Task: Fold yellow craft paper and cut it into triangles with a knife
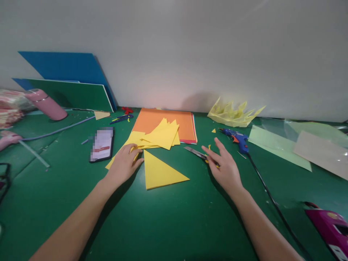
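A folded-looking triangle of yellow paper (163, 172) lies on the green table between my two hands. My left hand (123, 163) rests beside it, fingers bent and apart, over the near left edge of a pile of yellow paper pieces (163, 136). Some of those pieces have zigzag-cut edges. The pile partly covers a stack of coloured sheets with orange (152, 119) on top. To the right, my right hand (225, 168) hovers with spread fingers at a pair of scissors (197, 153), whose handles it partly hides; nothing is gripped in it.
A blue glue gun (239, 139) with a black cord lies right, below a spiky yellow paper crown (235, 114). Pale sheets (280, 146) lie beyond it. At left are a phone (102, 143), a pink bottle (47, 104), boards (70, 95) and another person's hand (9, 139).
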Demonstrator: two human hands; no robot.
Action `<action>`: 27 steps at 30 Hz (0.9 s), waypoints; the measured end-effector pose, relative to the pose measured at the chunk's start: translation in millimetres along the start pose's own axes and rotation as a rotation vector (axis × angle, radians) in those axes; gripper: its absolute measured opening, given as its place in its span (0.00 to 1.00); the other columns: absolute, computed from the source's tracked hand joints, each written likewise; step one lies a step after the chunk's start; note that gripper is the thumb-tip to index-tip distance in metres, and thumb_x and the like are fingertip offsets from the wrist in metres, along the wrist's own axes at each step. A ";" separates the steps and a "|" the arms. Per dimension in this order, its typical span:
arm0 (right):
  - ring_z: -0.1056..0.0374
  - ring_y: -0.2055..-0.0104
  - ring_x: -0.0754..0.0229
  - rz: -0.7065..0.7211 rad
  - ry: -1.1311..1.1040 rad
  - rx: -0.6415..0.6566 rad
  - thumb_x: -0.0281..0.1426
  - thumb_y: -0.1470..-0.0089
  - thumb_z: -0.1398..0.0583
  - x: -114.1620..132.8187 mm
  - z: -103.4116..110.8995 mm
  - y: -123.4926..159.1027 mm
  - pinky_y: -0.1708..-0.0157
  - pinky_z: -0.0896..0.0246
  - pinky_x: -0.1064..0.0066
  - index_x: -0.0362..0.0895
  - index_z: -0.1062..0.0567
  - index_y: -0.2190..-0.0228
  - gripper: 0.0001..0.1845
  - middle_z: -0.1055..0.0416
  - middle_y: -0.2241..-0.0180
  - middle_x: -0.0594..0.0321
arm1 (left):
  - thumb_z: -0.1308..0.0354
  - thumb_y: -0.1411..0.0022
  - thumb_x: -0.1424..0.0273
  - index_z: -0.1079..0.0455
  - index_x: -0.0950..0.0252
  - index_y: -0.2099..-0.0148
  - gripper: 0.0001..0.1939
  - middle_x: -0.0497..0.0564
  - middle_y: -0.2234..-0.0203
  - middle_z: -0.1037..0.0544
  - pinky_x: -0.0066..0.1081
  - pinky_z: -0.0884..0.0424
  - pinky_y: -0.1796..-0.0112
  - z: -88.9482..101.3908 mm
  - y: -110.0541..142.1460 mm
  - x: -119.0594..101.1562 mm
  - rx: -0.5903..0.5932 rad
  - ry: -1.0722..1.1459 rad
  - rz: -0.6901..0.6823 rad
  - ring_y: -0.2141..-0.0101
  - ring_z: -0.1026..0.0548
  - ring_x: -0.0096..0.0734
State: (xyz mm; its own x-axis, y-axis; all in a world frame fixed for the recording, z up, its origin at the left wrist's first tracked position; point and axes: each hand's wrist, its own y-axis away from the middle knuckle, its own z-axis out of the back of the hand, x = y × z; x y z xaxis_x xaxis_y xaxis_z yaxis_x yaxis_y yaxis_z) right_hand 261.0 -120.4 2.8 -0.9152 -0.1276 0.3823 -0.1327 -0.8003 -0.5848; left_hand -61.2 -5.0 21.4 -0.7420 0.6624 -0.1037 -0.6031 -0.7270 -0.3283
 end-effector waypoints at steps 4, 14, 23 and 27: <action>0.42 0.41 0.49 0.219 -0.021 0.245 0.34 0.40 0.46 22.3 1.7 2.3 0.46 0.45 0.50 0.51 0.28 0.50 0.17 0.36 0.43 0.57 | 0.50 0.37 0.63 0.31 0.63 0.56 0.12 0.60 0.53 0.30 0.48 0.36 0.51 -3.8 -0.2 -6.2 -0.024 0.006 0.044 0.51 0.32 0.49; 0.34 0.48 0.53 0.360 -0.322 0.606 0.31 0.40 0.45 58.5 -4.5 5.5 0.50 0.42 0.56 0.47 0.30 0.50 0.16 0.27 0.51 0.56 | 0.53 0.50 0.79 0.38 0.60 0.44 0.29 0.54 0.45 0.31 0.51 0.48 0.43 11.6 1.5 -33.8 0.260 0.315 -0.122 0.42 0.38 0.44; 0.25 0.62 0.57 0.180 -0.428 0.321 0.26 0.41 0.48 43.9 -12.1 10.8 0.61 0.31 0.64 0.48 0.23 0.62 0.15 0.21 0.65 0.60 | 0.50 0.42 0.70 0.40 0.56 0.40 0.26 0.51 0.42 0.33 0.52 0.62 0.40 26.9 2.6 -45.1 0.498 0.604 -0.160 0.40 0.42 0.45; 0.25 0.64 0.56 0.011 -0.462 0.220 0.28 0.42 0.47 44.3 -12.2 11.0 0.62 0.29 0.65 0.48 0.22 0.65 0.13 0.21 0.66 0.61 | 0.51 0.39 0.57 0.35 0.59 0.43 0.24 0.54 0.48 0.27 0.43 0.37 0.49 29.2 2.7 -49.7 0.527 0.808 -0.090 0.49 0.31 0.48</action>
State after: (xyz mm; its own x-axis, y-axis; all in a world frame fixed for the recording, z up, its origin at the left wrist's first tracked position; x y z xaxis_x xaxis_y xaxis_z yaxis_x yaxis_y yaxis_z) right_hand 214.3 -127.6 4.6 -0.6455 -0.3427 0.6825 0.0048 -0.8955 -0.4451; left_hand -34.5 -45.1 53.0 -0.3799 0.5012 -0.7774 -0.8480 -0.5245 0.0763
